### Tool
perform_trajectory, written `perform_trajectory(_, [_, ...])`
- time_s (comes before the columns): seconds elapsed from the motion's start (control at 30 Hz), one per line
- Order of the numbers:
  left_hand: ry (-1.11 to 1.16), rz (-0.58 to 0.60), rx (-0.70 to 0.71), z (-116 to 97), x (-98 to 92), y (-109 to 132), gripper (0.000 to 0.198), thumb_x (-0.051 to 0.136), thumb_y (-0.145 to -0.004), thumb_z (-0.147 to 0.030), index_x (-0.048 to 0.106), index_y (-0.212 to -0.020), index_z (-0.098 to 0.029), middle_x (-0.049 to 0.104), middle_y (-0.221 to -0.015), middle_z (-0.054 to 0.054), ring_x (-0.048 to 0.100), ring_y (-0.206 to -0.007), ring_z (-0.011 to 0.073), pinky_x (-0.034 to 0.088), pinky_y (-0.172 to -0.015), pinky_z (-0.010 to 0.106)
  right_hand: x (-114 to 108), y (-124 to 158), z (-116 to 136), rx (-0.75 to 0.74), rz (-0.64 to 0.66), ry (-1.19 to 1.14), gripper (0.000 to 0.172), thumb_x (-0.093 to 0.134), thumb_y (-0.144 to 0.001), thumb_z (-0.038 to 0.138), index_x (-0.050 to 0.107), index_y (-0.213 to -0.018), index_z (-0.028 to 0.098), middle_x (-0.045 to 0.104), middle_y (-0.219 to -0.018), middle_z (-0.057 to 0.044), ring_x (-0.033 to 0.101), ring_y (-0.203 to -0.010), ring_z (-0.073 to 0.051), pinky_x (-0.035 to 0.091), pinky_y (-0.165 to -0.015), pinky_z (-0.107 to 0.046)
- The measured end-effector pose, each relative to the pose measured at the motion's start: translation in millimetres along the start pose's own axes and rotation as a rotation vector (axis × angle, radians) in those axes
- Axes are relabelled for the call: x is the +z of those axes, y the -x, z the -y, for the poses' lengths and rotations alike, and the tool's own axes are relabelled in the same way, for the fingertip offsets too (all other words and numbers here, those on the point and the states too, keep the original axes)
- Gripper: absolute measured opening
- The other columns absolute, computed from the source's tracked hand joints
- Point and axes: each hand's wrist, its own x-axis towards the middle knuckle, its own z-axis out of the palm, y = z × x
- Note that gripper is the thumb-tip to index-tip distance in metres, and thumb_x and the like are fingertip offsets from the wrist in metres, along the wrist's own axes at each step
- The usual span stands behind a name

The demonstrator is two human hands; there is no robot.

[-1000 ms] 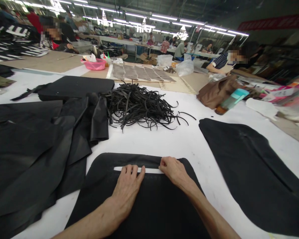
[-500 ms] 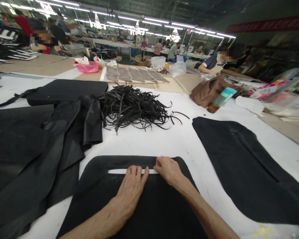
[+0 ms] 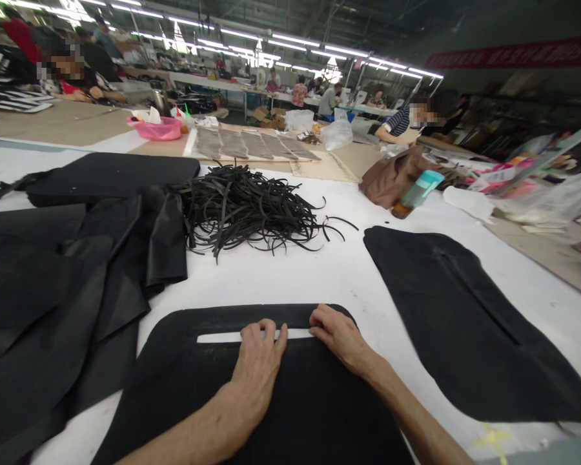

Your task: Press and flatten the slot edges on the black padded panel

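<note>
A large black panel [image 3: 329,394] with rounded corners lies flat in front of me. Near its far edge runs a long narrow slot [image 3: 217,338], where white shows. My left hand [image 3: 261,355] rests across the middle of this slot, fingers bent and a little apart, tips on the panel. At the slot's right end, my right hand [image 3: 336,332] has its fingers curled together in a pinch against the panel. Whatever lies between those fingertips is hidden.
Black sheets [image 3: 43,290] are heaped at left, before a dark stack [image 3: 121,177]. Loose thin black strips [image 3: 252,210] form a pile beyond my hands. More slotted black panels [image 3: 479,323] lie right, near a bottle [image 3: 419,194] and brown bag [image 3: 390,174]. Other people work farther back.
My right hand has shifted slightly right along the slot, fingers still curled. My left hand stays at the slot's middle. The whole view has swung a little to the right.
</note>
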Motion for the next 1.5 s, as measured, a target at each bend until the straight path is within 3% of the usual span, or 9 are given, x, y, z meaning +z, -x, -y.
perform_trajectory(0.13, [-0.03, -0.177, 0.139, -5.2, 15.2, -4.9, 0.045, 0.04, -0.08, -0.007, 0.048, -0.124, -0.01, 0.053, -0.114, 0.013, 0.049, -0.102, 0.0265, 0.04, -0.089, 0.041, 0.7, -1.8, 2.1, 0.07, 0.009, 0.045, 0.008, 0.047, -0.081, 0.02, 0.054, -0.077, 0.021, 0.055, -0.081, 0.002, 0.05, -0.078, -0.012, 0.035, -0.071, -0.023])
perform_trajectory(0.23, [0.011, -0.235, 0.2, -6.1, 24.0, -8.2, 0.045, 0.038, -0.076, 0.001, 0.051, -0.119, -0.006, 0.053, -0.113, 0.012, 0.048, -0.103, 0.0237, 0.041, -0.091, 0.036, -1.7, -8.2, 5.6, 0.147, 0.033, 0.078, 0.009, 0.048, -0.078, 0.019, 0.057, -0.075, 0.02, 0.059, -0.077, 0.001, 0.052, -0.076, -0.013, 0.034, -0.068, -0.024])
perform_trajectory(0.4, [0.033, -0.175, 0.246, -5.9, 21.1, -9.7, 0.038, 0.04, -0.073, 0.001, 0.058, -0.106, -0.006, 0.055, -0.098, 0.011, 0.052, -0.086, 0.0225, 0.047, -0.074, 0.034, -5.5, -22.4, 13.1, 0.296, 0.098, 0.145, 0.012, 0.051, -0.071, 0.015, 0.062, -0.07, 0.018, 0.065, -0.074, -0.004, 0.058, -0.073, -0.017, 0.033, -0.061, -0.026])
perform_trajectory(0.57, [0.018, -0.181, 0.182, -16.0, 15.1, -13.5, 0.051, 0.042, -0.081, -0.007, 0.039, -0.131, -0.015, 0.055, -0.093, 0.01, 0.053, -0.082, 0.0232, 0.047, -0.069, 0.037, -12.4, -29.2, 20.3, 0.364, 0.145, 0.174, 0.012, 0.055, -0.067, 0.014, 0.066, -0.071, 0.018, 0.068, -0.075, -0.006, 0.061, -0.073, -0.019, 0.034, -0.059, -0.025])
perform_trajectory(0.8, [0.024, -0.051, 0.084, -27.1, -1.8, -19.5, 0.05, 0.04, -0.085, -0.012, 0.036, -0.132, -0.029, 0.054, -0.088, 0.008, 0.056, -0.079, 0.0253, 0.044, -0.061, 0.036, -18.1, -28.4, 11.2, 0.455, 0.147, 0.161, 0.014, 0.067, -0.063, 0.031, 0.065, -0.071, 0.019, 0.066, -0.075, -0.004, 0.059, -0.073, -0.018, 0.033, -0.058, -0.024])
perform_trajectory(1.1, [-0.045, 0.009, -0.001, -36.3, -7.6, -23.7, 0.057, 0.035, -0.087, -0.012, 0.025, -0.133, -0.044, 0.056, -0.09, 0.011, 0.057, -0.076, 0.0279, 0.042, -0.058, 0.037, -23.0, -20.7, -3.4, 0.459, -0.002, 0.148, 0.004, 0.057, -0.071, 0.022, 0.058, -0.075, 0.02, 0.06, -0.075, -0.001, 0.053, -0.074, -0.015, 0.028, -0.059, -0.025])
perform_trajectory(1.33, [0.118, -0.107, -0.052, -38.0, 1.2, -23.0, 0.056, 0.043, -0.082, -0.009, 0.04, -0.127, -0.042, 0.052, -0.086, 0.01, 0.053, -0.077, 0.0268, 0.041, -0.062, 0.042, -9.7, -10.4, -1.1, 0.349, 0.015, 0.078, 0.004, 0.057, -0.072, 0.023, 0.057, -0.069, 0.021, 0.058, -0.07, 0.003, 0.05, -0.069, -0.012, 0.027, -0.058, -0.023])
perform_trajectory(1.5, [0.081, -0.072, 0.01, -33.5, -1.9, -20.9, 0.058, 0.047, -0.081, -0.013, 0.034, -0.131, -0.039, 0.053, -0.087, 0.011, 0.052, -0.074, 0.0276, 0.04, -0.06, 0.041, -14.7, -9.4, -0.9, 0.401, -0.033, 0.102, 0.006, 0.054, -0.073, 0.02, 0.055, -0.067, 0.02, 0.057, -0.067, 0.001, 0.05, -0.067, -0.014, 0.027, -0.058, -0.024])
